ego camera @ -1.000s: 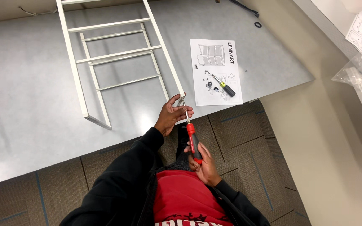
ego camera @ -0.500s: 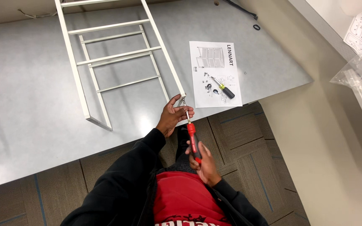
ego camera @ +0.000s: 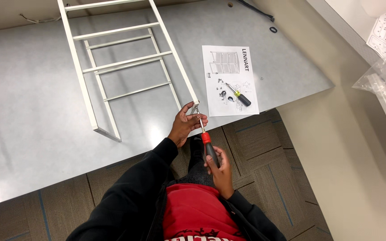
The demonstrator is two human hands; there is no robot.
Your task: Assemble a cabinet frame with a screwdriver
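Observation:
A white metal ladder-like frame (ego camera: 126, 62) lies flat on the grey table (ego camera: 32, 116). My left hand (ego camera: 185, 124) pinches a small fitting at the frame's near right corner, right at the table edge. My right hand (ego camera: 220, 167) grips the red and black handle of a screwdriver (ego camera: 205, 138). Its shaft points up to that same corner, passing by my left fingers.
A white instruction sheet (ego camera: 229, 79) lies to the right of the frame, with a second screwdriver (ego camera: 239, 95) and small hardware on it. Clear plastic bags (ego camera: 385, 71) lie on a surface at the far right. Carpet tiles (ego camera: 264, 151) cover the floor below.
Nothing has visibly moved apart from a slight shift of the camera; both hands stay at the frame corner.

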